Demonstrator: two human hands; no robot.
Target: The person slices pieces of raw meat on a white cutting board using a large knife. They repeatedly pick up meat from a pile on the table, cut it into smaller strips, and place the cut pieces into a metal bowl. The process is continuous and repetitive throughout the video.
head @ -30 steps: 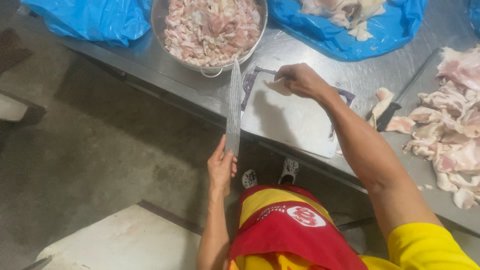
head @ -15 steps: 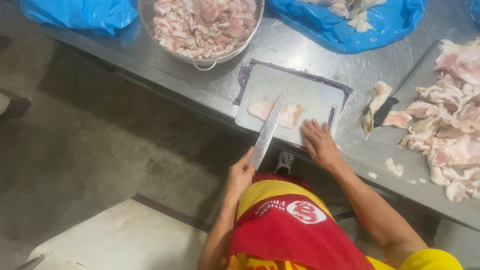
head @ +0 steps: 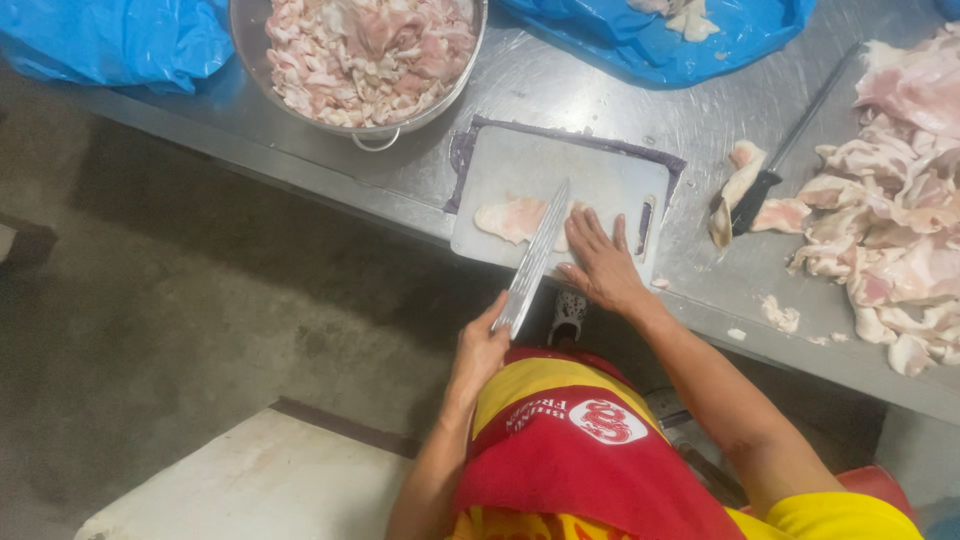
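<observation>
My left hand (head: 480,352) grips the handle of a long broad knife (head: 535,262), whose blade slants up over the near edge of a white cutting board (head: 610,170). A pale flat piece of raw meat (head: 508,218) lies on the board, with the blade tip across its right end. My right hand (head: 600,262) rests flat on the board with its fingers spread, just right of the blade, touching the meat's edge.
A metal bowl (head: 372,140) full of cut meat stands behind the board on the steel table (head: 560,90). Raw meat is heaped at the right (head: 900,240), beside a black-handled knife (head: 765,182). Blue plastic sheets (head: 110,40) lie at the back. A white block (head: 250,490) sits on the floor.
My right hand drew back from the far side of the board and now lies flat beside the meat. The knife swung from upright to slanting across the meat.
</observation>
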